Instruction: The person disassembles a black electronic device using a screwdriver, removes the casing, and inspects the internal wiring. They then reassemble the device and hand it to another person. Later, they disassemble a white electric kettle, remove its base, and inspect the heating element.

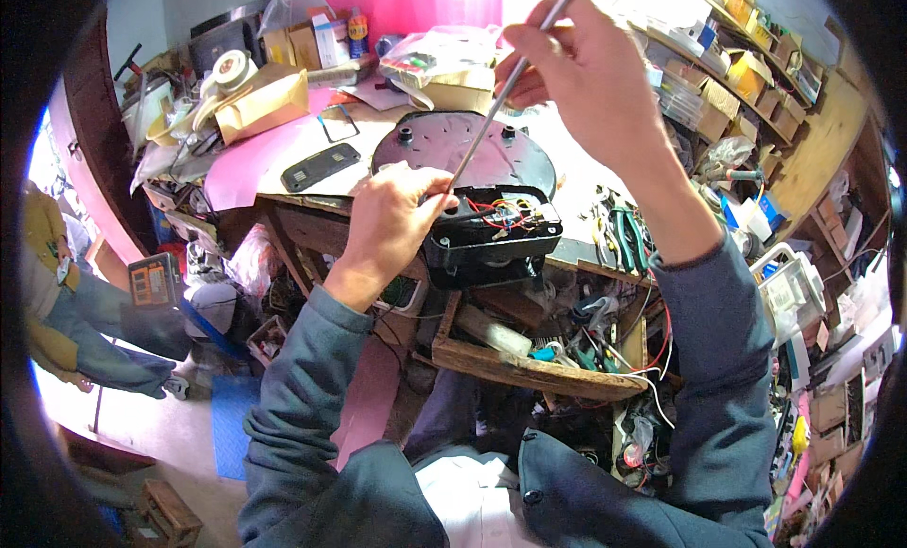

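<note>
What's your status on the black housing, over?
Right grip holding thin rod. Left grip at rod's lower end. Black housing open, wiring exposed. Pliers to its right, not touching it.

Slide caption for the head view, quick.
Right hand holds a grey rod slanting down to an open black housing with coloured wires; left hand at the rod's lower end.

Glossy plastic housing (pixel 496 250), smooth metal rod (pixel 481 143), rough wooden drawer (pixel 540 377), matt cloth sleeve (pixel 718 345).
</note>
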`<state>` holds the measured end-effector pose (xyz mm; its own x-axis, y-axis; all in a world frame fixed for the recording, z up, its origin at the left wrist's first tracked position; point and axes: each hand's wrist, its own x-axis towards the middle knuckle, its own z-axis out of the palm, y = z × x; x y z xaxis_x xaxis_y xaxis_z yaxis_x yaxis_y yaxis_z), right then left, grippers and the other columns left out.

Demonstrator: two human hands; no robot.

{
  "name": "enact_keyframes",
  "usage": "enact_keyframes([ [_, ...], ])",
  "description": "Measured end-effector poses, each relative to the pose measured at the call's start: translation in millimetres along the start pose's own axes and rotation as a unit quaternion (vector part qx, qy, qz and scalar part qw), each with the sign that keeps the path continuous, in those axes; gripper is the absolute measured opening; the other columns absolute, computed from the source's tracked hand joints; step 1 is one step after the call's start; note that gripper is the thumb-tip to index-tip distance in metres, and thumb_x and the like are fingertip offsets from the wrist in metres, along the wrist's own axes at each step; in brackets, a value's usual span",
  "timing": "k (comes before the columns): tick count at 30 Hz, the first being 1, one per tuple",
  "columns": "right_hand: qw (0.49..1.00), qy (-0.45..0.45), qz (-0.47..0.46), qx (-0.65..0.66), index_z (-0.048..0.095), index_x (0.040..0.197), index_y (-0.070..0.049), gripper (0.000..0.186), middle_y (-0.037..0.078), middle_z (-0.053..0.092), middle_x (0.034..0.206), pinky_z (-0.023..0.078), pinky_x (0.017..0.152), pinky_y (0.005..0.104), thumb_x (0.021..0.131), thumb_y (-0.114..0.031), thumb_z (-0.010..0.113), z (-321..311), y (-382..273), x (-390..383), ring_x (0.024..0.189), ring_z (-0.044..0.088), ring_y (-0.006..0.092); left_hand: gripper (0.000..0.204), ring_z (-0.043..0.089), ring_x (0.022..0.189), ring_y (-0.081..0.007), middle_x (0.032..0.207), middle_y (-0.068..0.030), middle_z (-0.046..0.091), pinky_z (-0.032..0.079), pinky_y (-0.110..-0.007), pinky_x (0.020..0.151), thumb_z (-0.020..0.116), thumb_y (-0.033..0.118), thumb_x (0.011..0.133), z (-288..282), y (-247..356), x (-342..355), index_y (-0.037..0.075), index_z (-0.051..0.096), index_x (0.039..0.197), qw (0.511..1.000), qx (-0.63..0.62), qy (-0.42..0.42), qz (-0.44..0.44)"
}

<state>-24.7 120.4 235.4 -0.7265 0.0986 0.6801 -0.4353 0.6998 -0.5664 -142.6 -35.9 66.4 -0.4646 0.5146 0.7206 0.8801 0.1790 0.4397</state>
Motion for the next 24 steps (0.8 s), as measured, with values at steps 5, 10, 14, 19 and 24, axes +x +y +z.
enact_keyframes([
  [5,0.999,-0.020,0.020,-0.024,0.053,0.109,0.001,0.020,0.016,0.073,0.085,0.062,0.062,0.0298,0.105,-0.018,0.059,18,24,16,0.072,0.075,0.0206,0.021,0.067,0.091,-0.0378,0.096,-0.0174,0.074,0.052,-0.043,0.083,0.071,0.019,0.093,4,-9,5,0.001,0.074,0.105,0.995,0.054,-0.012,0.088],
  [10,0.998,-0.029,0.042,-0.020,0.053,0.109,0.001,0.023,0.015,0.072,0.084,0.061,0.060,0.0292,0.105,-0.020,0.059,23,41,16,0.069,0.074,0.0199,0.021,0.072,0.094,-0.0334,0.101,-0.0194,0.075,0.055,-0.037,0.085,0.068,0.016,0.097,-10,2,-11,-0.002,0.073,0.107,0.990,0.057,0.093,0.085],
  [14,0.999,-0.028,0.042,0.000,0.053,0.110,0.001,0.022,0.016,0.071,0.084,0.061,0.059,0.0292,0.105,-0.020,0.059,27,48,17,0.069,0.073,0.0201,0.021,0.075,0.089,-0.0177,0.097,-0.0156,0.077,0.056,-0.030,0.079,0.065,0.016,0.102,-7,25,-50,-0.002,0.072,0.110,0.977,-0.067,0.195,-0.054],
  [19,0.998,-0.053,0.042,-0.012,0.053,0.110,0.000,0.021,0.016,0.071,0.084,0.062,0.060,0.0297,0.105,-0.019,0.058,26,39,16,0.069,0.074,0.0206,0.014,0.069,0.070,-0.0147,0.082,-0.0106,0.073,0.053,-0.028,0.065,0.064,0.012,0.101,23,31,-119,0.001,0.071,0.101,0.952,-0.226,0.170,-0.114],
  [24,0.997,-0.067,0.035,-0.020,0.053,0.111,0.000,0.020,0.016,0.071,0.085,0.062,0.061,0.0303,0.105,-0.019,0.058,26,46,23,0.072,0.075,0.0222,0.029,0.074,0.077,-0.0176,0.089,-0.0138,0.077,0.058,-0.029,0.071,0.062,0.021,0.103,69,30,-144,-0.006,0.071,0.112,0.913,-0.322,0.093,-0.231],
])
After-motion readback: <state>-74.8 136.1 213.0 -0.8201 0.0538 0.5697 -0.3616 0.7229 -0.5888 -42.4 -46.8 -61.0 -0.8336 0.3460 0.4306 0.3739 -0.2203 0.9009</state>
